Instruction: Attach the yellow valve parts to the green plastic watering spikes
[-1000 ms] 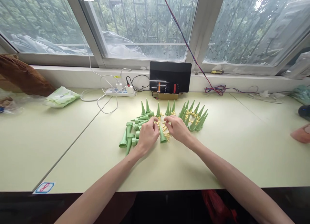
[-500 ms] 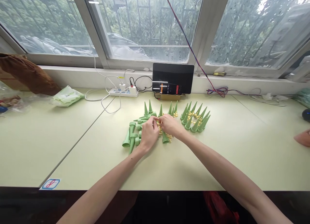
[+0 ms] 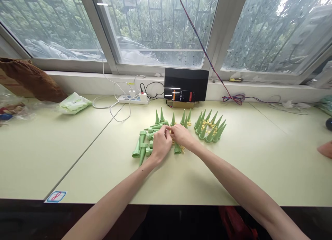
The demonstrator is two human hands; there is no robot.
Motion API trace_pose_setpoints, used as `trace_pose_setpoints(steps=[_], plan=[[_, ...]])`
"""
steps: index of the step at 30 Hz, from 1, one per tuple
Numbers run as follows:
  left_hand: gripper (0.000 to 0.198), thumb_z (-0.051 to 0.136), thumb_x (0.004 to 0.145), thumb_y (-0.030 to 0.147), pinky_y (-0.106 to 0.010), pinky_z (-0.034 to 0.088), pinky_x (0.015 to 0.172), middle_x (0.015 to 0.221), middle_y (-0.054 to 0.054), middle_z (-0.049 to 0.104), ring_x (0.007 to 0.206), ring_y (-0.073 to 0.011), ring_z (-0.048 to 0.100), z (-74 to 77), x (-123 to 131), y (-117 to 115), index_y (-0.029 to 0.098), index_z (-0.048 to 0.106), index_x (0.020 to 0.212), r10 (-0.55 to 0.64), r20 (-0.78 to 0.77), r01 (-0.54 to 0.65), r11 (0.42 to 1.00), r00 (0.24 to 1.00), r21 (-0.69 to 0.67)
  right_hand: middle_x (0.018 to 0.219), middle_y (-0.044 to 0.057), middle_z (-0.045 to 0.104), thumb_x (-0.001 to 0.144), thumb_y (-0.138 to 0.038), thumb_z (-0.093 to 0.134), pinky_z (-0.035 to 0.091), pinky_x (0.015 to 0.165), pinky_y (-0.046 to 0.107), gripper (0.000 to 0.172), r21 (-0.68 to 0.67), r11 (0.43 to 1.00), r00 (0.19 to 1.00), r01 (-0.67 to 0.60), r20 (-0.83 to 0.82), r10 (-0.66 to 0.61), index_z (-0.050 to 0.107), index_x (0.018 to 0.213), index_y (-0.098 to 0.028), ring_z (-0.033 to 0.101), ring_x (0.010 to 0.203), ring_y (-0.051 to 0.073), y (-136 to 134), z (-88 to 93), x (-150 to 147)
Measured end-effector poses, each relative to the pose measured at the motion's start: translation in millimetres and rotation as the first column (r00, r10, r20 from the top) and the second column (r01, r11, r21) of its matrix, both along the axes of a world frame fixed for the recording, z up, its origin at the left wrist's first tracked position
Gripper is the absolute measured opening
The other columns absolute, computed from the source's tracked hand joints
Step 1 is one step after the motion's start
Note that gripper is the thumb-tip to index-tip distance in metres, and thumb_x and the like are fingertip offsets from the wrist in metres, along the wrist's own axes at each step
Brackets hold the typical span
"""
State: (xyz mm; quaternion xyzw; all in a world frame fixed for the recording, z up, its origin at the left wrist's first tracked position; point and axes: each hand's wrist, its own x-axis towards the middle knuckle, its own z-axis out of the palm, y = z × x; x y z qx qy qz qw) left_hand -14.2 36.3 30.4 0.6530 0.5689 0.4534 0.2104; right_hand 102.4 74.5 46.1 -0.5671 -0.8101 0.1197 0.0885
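Observation:
My left hand (image 3: 160,144) and my right hand (image 3: 183,136) meet fingertip to fingertip over a heap of small yellow plastic parts (image 3: 181,148). Both pinch a small yellow piece between them; what exactly each holds is mostly hidden. A green cone (image 3: 177,148) stands just under my right hand. To the left lies a pile of green cones on their sides (image 3: 141,146). Several green cones stand upright behind my hands (image 3: 172,118), and a ring of upright cones (image 3: 211,129) with yellow parts inside stands to the right.
A black tablet with a phone leaning on it (image 3: 186,86) stands by the window sill. A white power strip with cables (image 3: 133,99) lies to its left, a green packet (image 3: 74,103) further left. Another person's hand (image 3: 325,149) shows at the right edge.
My right hand moved left from the yellow heap until its fingers met my left hand's fingertips. The view shifted slightly; the cones stayed put.

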Motion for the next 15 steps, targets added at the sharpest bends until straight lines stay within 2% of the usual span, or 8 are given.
trace_pose_setpoints(steps=[5, 15], plan=[[0.016, 0.044, 0.095, 0.023, -0.028, 0.041, 0.057, 0.076, -0.001, 0.064, 0.056, -0.0145, 0.058, 0.2, 0.2, 0.0, 0.020, 0.059, 0.097, 0.020, 0.032, -0.021, 1.000, 0.999, 0.017, 0.096, 0.010, 0.061, 0.096, -0.019, 0.047, 0.033, 0.059, 0.025, 0.017, 0.049, 0.999, 1.000, 0.007, -0.017, -0.006, 0.063, 0.089, -0.016, 0.056, 0.076, 0.017, -4.7, 0.4, 2.9], [0.014, 0.046, 0.094, 0.023, -0.027, 0.043, 0.058, 0.078, -0.002, 0.065, 0.057, -0.0139, 0.060, -0.4, 1.8, 0.3, 0.019, 0.059, 0.093, -0.001, 0.046, 0.000, 1.000, 0.999, 0.023, 0.085, 0.008, 0.062, 0.093, -0.021, 0.051, 0.028, 0.052, 0.026, 0.019, 0.017, 1.000, 1.000, 0.008, 0.001, -0.008, 0.063, 0.079, -0.017, 0.055, 0.069, 0.016, -2.8, -2.9, 3.1]])
